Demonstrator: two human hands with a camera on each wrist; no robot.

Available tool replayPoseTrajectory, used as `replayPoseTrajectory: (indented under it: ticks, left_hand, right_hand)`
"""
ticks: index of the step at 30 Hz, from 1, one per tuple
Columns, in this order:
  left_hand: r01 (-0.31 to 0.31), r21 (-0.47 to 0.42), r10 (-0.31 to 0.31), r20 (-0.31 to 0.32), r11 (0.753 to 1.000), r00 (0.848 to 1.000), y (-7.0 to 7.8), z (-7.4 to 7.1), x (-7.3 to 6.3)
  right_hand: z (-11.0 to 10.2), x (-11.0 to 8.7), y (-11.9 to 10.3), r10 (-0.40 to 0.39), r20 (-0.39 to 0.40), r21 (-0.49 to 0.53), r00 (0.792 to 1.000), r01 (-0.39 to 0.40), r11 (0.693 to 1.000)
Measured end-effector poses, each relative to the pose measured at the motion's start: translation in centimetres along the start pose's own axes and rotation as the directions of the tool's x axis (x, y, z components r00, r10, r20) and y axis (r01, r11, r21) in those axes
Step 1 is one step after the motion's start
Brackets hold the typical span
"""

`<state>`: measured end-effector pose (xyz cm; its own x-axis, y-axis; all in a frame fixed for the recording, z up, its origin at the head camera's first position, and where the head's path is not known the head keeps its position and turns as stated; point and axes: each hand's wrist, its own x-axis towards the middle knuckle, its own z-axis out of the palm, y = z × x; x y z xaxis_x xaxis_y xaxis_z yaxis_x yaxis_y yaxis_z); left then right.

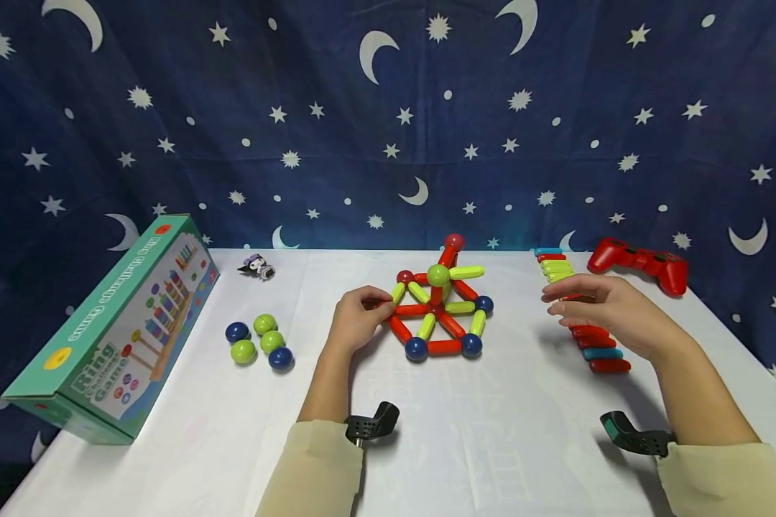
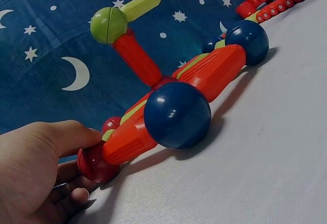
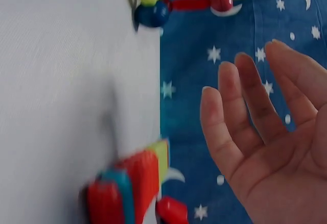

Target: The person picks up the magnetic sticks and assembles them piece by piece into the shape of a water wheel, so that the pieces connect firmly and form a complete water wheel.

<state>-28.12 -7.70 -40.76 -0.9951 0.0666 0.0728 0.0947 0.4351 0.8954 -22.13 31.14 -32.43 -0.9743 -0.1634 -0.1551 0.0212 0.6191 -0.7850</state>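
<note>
A structure of magnetic rods and balls point(image 1: 444, 347) stands on the white table, with blue balls along its near and right corners. At its left corner my left hand point(image 1: 356, 321) pinches a red ball point(image 2: 96, 165) between thumb and fingers. Above the middle, a green ball point(image 1: 437, 275) tops a red rod, and a yellow-green rod point(image 1: 468, 272) sticks out rightward from it. My right hand point(image 1: 611, 310) hovers over a row of loose rods point(image 1: 600, 342) in red, blue and yellow-green. Its fingers are spread and hold nothing, as the right wrist view shows.
Several loose green and blue balls point(image 1: 243, 351) lie left of the structure. Farther left stands a green toy box point(image 1: 113, 316). A small figurine point(image 1: 257, 267) is near the back edge, and a red game controller point(image 1: 640, 262) lies at back right.
</note>
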Motion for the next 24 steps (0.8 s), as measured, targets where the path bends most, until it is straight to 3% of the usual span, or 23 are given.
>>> replayPoseTrajectory:
  ticks: [5, 11, 16, 24]
  left_hand:
    - [-0.006, 0.002, 0.006, -0.005, 1.0, 1.0, -0.1, 0.1, 0.1]
    - [0.014, -0.005, -0.014, -0.009, 1.0, 1.0, -0.1, 0.1, 0.0]
    - [0.013, -0.006, -0.013, -0.015, 1.0, 1.0, -0.1, 0.0, 0.0]
    - [0.0, -0.002, 0.0, -0.016, 1.0, 1.0, -0.2, 0.1, 0.1]
  right_hand:
    - [-1.7, -1.6, 2.3, 0.049, 0.041, -0.054, 0.998, -0.047, 0.997]
    - [-2.9, -3.2, 4.4, 0.092, 0.082, -0.233, 0.992, -0.071, 0.97]
    - [-3.0, -3.8, 5.0, 0.114, 0.098, -0.325, 0.989, -0.076, 0.943]
    - [-2.2, -3.9, 5.4, 0.153, 0.061, -0.442, 0.986, -0.11, 0.89]
